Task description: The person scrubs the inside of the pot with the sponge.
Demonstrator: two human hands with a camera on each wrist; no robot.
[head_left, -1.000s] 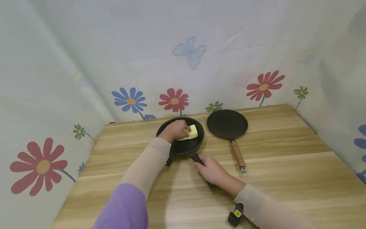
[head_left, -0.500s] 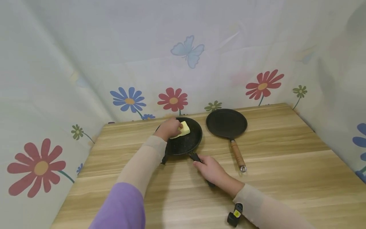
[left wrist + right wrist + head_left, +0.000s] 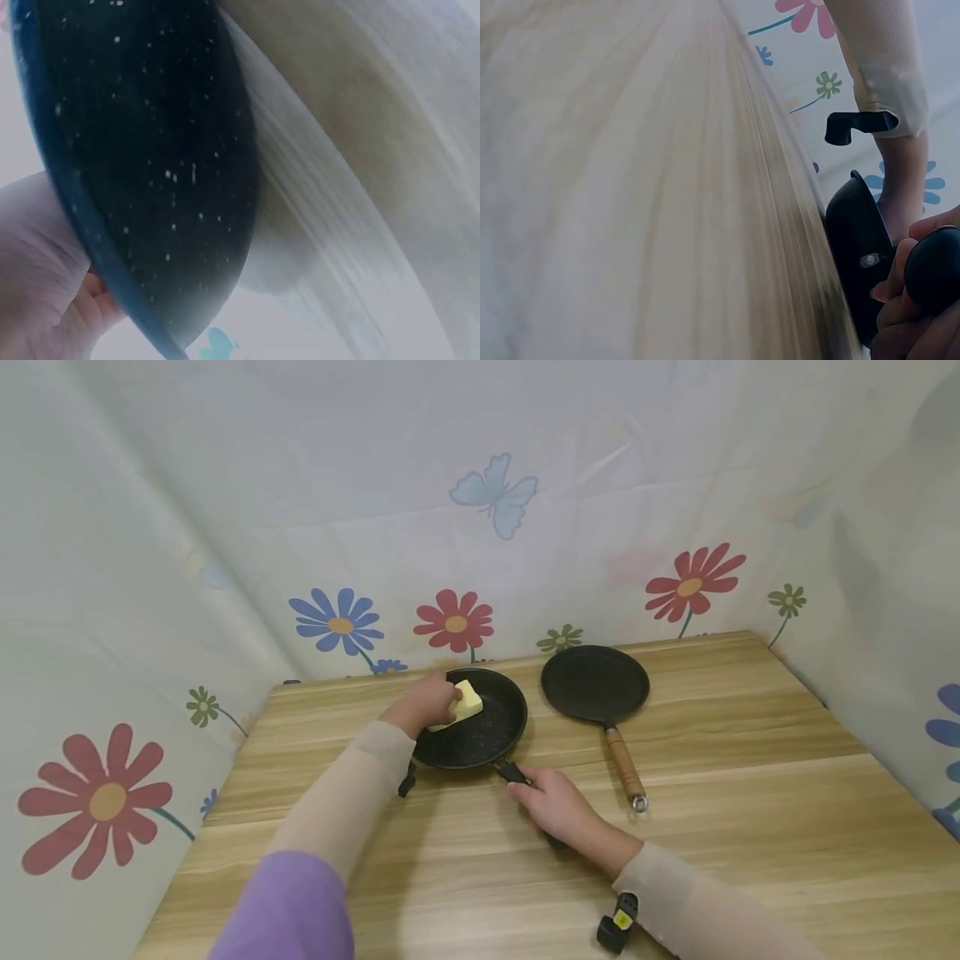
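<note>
A black frying pan (image 3: 495, 727) with pale speckles sits toward the back of the table. My right hand (image 3: 557, 806) grips its black handle (image 3: 512, 772); the handle's rounded end (image 3: 934, 271) shows in the right wrist view with fingers wrapped round it. Over the left half of the pan, my left hand (image 3: 429, 700) pinches a pale yellow sponge (image 3: 469, 698) against the inner surface. In the left wrist view the pan's dark side hides the sponge and most fingers of that hand (image 3: 45, 262).
Right of the pan lies a flat black griddle pan (image 3: 595, 683) with a wooden handle (image 3: 624, 764). A wall sheet (image 3: 585, 552) printed with flowers and a butterfly stands behind the wood-grain table (image 3: 720, 827). Dark camera mounts (image 3: 618, 922) hang at the wrists.
My left hand has slid the sponge leftward across the inside of the pan, baring more of the pan's right side. The right hand keeps its grip on the handle, nearly still.
</note>
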